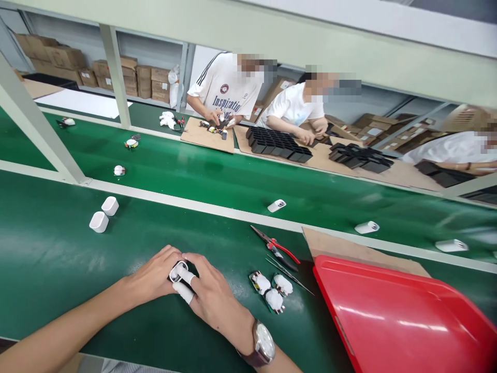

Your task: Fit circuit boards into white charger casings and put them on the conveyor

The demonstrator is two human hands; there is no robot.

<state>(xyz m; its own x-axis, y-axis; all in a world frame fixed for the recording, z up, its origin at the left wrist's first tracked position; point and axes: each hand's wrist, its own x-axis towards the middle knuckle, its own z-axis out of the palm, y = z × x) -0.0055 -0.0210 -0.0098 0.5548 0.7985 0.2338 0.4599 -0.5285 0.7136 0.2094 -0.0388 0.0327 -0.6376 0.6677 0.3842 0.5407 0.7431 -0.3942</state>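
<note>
A small white plastic housing [173,273] with a dark inside sits between my two hands at the front of the green bench. My left hand [155,274] is closed around its left side. My right hand [213,292], wearing white finger cots and a wristwatch, reaches over from the right; one covered finger presses into the housing's opening and another lies against its near side. The fingers hide most of what is inside. To the right lie several small circuit assemblies [274,300] topped with white pads, beside tweezers [289,274] and red-handled pliers [274,244].
Two white cups [99,221] stand at the left. A large red bin [396,311] fills the right side, with cardboard [361,251] behind it. Beyond a pale rail [202,207], a green conveyor [217,178] carries white parts. Co-workers sit across, near black trays [277,145].
</note>
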